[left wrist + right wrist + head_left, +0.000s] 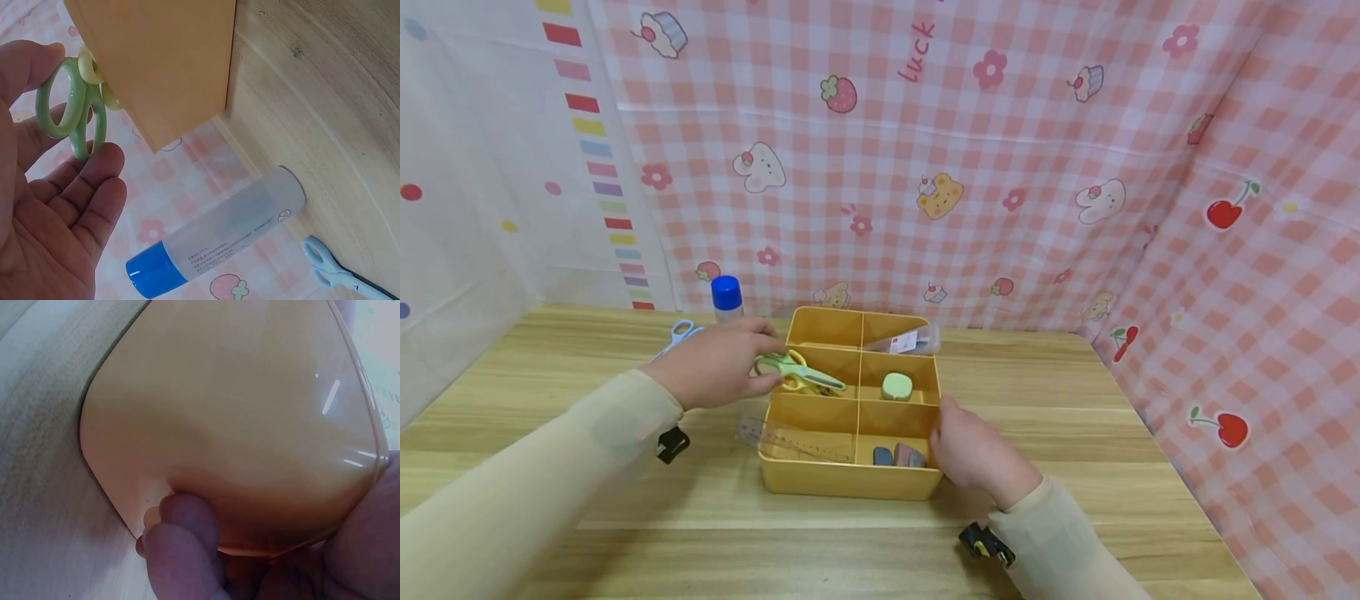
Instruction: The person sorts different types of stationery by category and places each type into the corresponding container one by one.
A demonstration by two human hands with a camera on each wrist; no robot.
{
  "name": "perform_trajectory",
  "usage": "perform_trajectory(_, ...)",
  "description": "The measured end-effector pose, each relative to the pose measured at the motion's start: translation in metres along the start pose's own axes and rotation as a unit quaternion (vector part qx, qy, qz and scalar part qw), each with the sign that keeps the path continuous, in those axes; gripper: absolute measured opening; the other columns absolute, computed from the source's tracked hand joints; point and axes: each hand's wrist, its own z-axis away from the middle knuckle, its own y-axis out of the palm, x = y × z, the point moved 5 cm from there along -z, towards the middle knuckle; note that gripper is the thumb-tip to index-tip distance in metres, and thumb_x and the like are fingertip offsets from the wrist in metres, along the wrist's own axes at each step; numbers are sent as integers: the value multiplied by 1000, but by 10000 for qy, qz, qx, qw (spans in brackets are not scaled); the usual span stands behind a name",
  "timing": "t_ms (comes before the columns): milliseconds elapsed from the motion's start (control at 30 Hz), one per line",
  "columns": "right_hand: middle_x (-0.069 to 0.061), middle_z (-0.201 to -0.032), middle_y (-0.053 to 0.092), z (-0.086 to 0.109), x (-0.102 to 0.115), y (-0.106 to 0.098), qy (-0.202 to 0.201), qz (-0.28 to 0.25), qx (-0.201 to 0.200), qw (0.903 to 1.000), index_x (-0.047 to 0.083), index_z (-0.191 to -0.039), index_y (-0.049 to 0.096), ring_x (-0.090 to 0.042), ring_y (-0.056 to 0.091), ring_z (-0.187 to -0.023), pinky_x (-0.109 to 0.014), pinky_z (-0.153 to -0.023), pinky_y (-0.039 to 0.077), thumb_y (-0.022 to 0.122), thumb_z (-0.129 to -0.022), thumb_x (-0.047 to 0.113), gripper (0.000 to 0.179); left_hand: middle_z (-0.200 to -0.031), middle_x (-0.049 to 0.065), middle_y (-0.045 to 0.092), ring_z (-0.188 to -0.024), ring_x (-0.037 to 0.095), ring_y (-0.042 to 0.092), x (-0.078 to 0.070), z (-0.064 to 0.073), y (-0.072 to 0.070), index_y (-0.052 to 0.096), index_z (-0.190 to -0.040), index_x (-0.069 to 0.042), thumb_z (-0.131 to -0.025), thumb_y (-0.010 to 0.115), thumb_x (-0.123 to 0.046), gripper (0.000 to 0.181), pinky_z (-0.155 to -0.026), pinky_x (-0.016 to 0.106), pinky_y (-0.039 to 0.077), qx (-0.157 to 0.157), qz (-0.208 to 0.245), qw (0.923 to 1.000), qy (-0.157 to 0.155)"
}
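Note:
My left hand [718,362] pinches green-handled scissors [797,369] by the finger loops, blades pointing right over the middle-left compartment of a yellow divided box [850,481]. Beneath them in that compartment lies a pair of yellow scissors [795,385], partly hidden. In the left wrist view, the thumb and fingers hold the green loops [78,103] beside the box's wall. My right hand [973,450] grips the box's right side near the front corner. From the right wrist view, its curled fingers [187,519] press the outer wall, with the thumb side up at the rim.
A clear ruler [797,440] leans out of the front-left compartment; several small erasers [904,455] lie front right. A pale green rounded block [897,387] sits middle right, a clear packet [910,340] back right. Behind my left hand are a blue-capped glue bottle [727,296] and blue scissors [679,333].

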Motion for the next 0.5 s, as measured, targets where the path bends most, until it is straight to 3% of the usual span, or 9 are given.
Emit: perform_trajectory(500, -27, -120, 67, -1, -1, 1, 68, -20, 40, 10000, -12, -145, 41, -23, 62, -78, -32, -59, 51, 49, -106, 11, 46, -131, 13, 65, -112, 29, 68, -7, -6, 4, 75, -125, -9, -99, 73, -37, 39, -98, 49, 60, 104, 91, 9999, 92)
